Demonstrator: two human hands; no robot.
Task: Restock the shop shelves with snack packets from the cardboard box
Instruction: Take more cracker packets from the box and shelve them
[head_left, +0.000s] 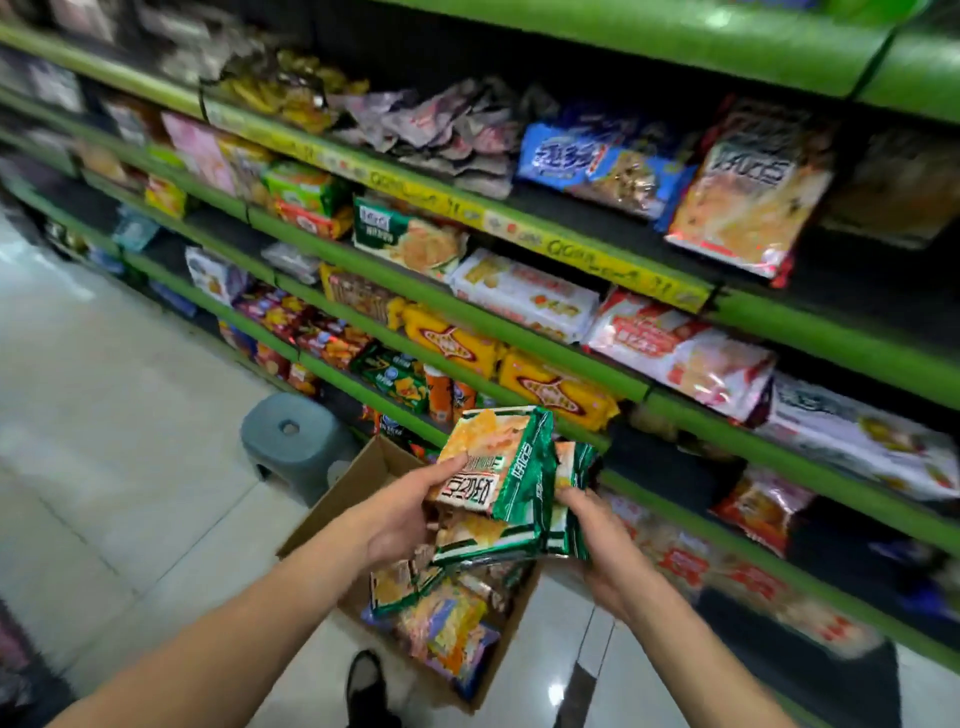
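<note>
Two bare hands hold a small stack of green-and-white snack packets (493, 478) above an open cardboard box (363, 478) on the floor. The left hand (400, 519) grips the stack's left edge, thumb on top; the right hand (597, 540) has its fingers curled round the right side. The packets' printed characters are upside down and unreadable. Green shelves (467, 306) of snacks run alongside; a yellow price strip (571, 244) carries blurred writing. More packets (447, 618) fill the box.

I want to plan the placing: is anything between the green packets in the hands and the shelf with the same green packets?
Nothing visible blocks it. Both hands hold the green packets above the box; open air leads up-left to the matching packets.
</note>
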